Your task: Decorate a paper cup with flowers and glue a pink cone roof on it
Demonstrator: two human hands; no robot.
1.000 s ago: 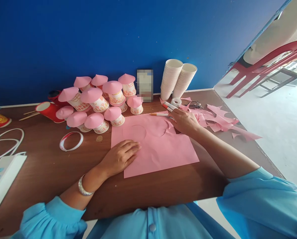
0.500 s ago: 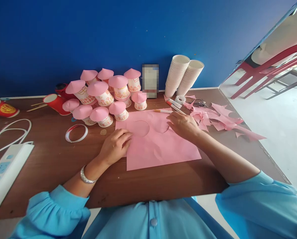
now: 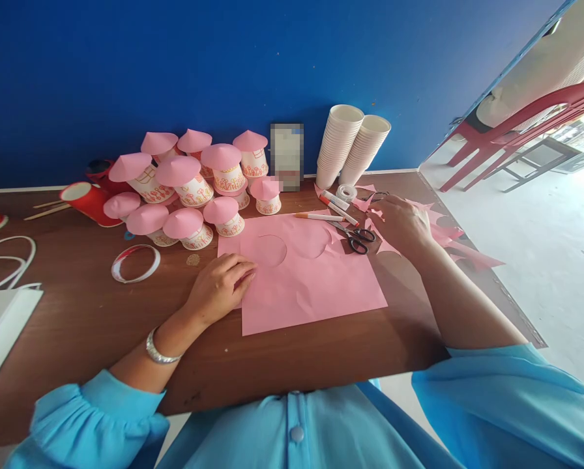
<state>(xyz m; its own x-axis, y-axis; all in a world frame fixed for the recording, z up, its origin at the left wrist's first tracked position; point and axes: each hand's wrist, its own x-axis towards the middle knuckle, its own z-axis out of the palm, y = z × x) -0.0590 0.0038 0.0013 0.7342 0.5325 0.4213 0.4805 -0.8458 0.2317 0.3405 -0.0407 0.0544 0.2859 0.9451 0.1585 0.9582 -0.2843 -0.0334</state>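
Note:
My left hand (image 3: 223, 281) lies on the left edge of a pink paper sheet (image 3: 306, 286), its fingers loosely bent over the top of it. Two round outlines show on the sheet. Over a heap of pink paper scraps (image 3: 448, 238) at the right, my right hand (image 3: 404, 225) points its fingers down and inward. Those fingers are bent, and what they hold, if anything, is hidden. Just past its fingertips lies a thin black item (image 3: 380, 195). Between my right hand and the sheet rests a pair of black-handled scissors (image 3: 358, 245). An orange-tipped pen (image 3: 321, 217) lies across the sheet's top edge.
Several decorated paper cups with pink cone tops (image 3: 182, 225) stand at the left back. Two stacks of white cups (image 3: 338, 146) lean near the blue wall, beside a tape roll (image 3: 347, 193). A tape ring (image 3: 135, 264) and a power strip (image 3: 8, 326) lie left.
My right hand has moved right, from the sheet's upper right to the scraps, uncovering the scissors. My left hand stays on the sheet. The view has shifted slightly.

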